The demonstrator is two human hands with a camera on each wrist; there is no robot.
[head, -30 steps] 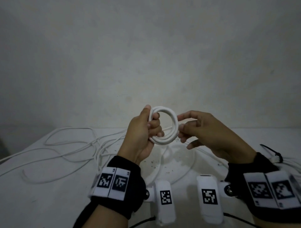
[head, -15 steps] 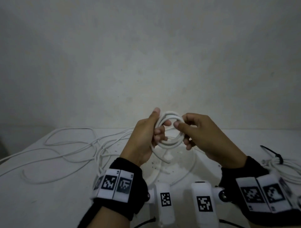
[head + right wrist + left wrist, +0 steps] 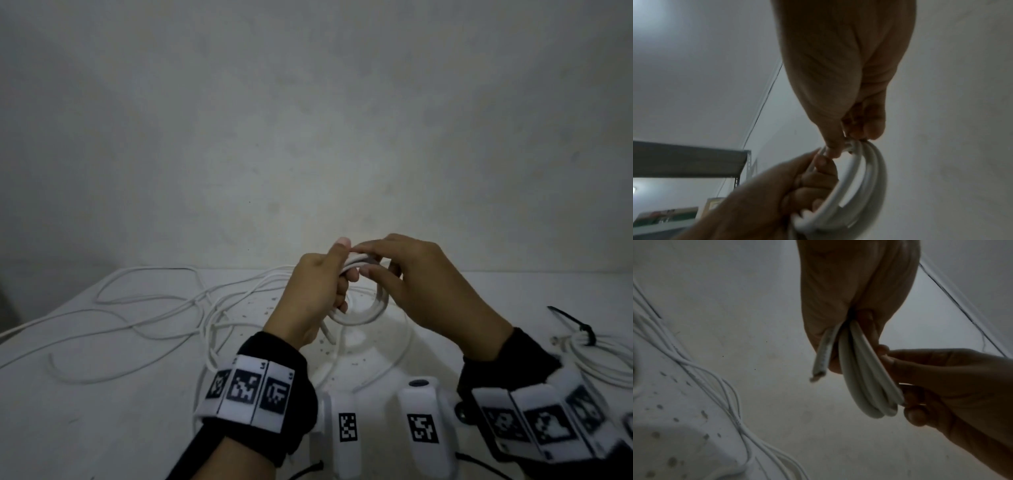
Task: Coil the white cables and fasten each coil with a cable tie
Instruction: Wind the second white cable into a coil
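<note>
A small coil of white cable [image 3: 368, 310] hangs in the air above the table, held between both hands. My left hand [image 3: 317, 291] grips its left side with the fingers curled through the loop. My right hand [image 3: 404, 274] reaches over the top and pinches the strands beside the left thumb. In the left wrist view the coil [image 3: 865, 382] shows several turns, and a cut cable end [image 3: 822, 360] sticks out below the left palm. The right wrist view shows the coil [image 3: 865, 178] under the right fingertips [image 3: 867, 131]. The cable's loose length [image 3: 383, 363] trails onto the table.
Long loose white cables [image 3: 137, 308] sprawl over the left half of the white table [image 3: 102, 411]. At the right edge lies another coil [image 3: 603, 359] fastened with a black cable tie [image 3: 579, 325]. A plain wall rises behind the table.
The right hand moved from the coil's right side up over its top, towards the left thumb. The coil tilted from facing me to lying flatter, and both hands shifted slightly right.
</note>
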